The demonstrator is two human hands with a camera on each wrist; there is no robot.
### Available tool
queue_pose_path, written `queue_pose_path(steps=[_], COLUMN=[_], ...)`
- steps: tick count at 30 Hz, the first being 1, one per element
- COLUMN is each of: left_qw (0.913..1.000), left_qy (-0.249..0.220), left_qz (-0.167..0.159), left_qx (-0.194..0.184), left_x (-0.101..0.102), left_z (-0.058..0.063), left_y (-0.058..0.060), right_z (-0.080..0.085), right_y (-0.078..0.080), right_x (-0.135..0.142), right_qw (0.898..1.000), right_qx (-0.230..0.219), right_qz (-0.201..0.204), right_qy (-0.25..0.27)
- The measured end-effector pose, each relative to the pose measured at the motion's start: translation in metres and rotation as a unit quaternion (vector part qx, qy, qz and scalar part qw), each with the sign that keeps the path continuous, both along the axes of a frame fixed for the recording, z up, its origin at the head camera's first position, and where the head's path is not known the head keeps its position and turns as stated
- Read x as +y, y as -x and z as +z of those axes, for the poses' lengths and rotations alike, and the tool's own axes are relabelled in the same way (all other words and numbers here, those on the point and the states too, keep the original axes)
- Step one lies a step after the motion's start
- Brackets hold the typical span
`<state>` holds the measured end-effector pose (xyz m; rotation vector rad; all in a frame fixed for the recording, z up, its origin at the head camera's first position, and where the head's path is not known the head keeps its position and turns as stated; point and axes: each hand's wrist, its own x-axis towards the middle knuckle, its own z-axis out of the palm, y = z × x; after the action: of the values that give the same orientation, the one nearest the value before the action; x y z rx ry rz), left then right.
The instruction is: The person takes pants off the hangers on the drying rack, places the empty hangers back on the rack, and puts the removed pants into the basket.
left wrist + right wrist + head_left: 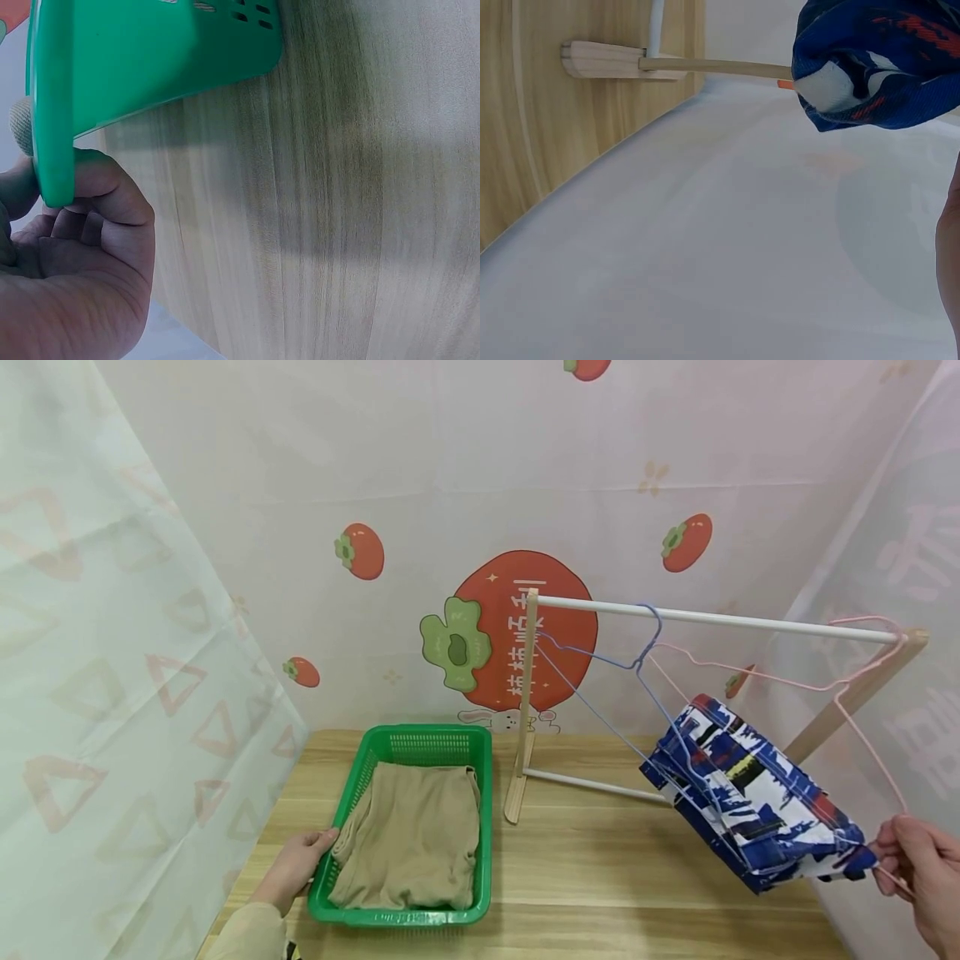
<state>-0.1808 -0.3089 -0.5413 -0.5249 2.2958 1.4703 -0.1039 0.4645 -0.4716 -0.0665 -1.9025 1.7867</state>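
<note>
My left hand [300,864] grips the left rim of a green plastic basket [486,860]; in the left wrist view the fingers curl under that rim [52,112]. Folded khaki cloth [412,835] lies inside it. At far right, my right hand [926,868] pinches the lower right corner of a pink wire hanger [832,687], whose hook is over the rack's rod. A blue-and-white patterned garment [750,785] hangs slanted on this hanger's lower part. Only an edge of the right hand [952,247] appears in the right wrist view, beside the garment [885,67].
A blue wire hanger [639,664] hangs from the rack's white rod [750,621] and overlaps the garment. Wooden posts, such as the left one [527,685], support the rod on the wooden table [585,877]. Printed curtains [262,527] enclose the table's back and sides.
</note>
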Motion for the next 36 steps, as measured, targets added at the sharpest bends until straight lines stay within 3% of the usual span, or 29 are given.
queue_pose_path(steps=[6, 12, 21, 31, 36], left_qw=[0.9997, 0.9999, 0.9996, 0.9996, 0.9995], left_qy=[0.014, 0.007, -0.008, 0.0, 0.005], left_qz=[0.005, -0.005, -0.028, -0.028, -0.028], left_qx=[-0.019, -0.007, 0.004, -0.006, -0.013], left_x=[-0.004, 0.0, 0.006, 0.004, 0.003], left_z=[0.017, 0.006, -0.007, -0.006, -0.005], left_y=[-0.008, 0.016, 0.052, 0.05, 0.048], right_z=[0.003, -0.002, -0.009, -0.008, -0.01], right_y=[0.0, 0.001, 0.005, 0.004, 0.004], right_x=[0.001, 0.004, 0.0, 0.002, 0.003], right_qw=[1.0, 0.995, 0.988, 0.995, 0.994], right_qx=[-0.014, 0.035, 0.101, 0.054, 0.052], right_qz=[0.01, 0.056, 0.072, 0.025, 0.039], right_qy=[0.001, 0.069, 0.088, 0.081, 0.083])
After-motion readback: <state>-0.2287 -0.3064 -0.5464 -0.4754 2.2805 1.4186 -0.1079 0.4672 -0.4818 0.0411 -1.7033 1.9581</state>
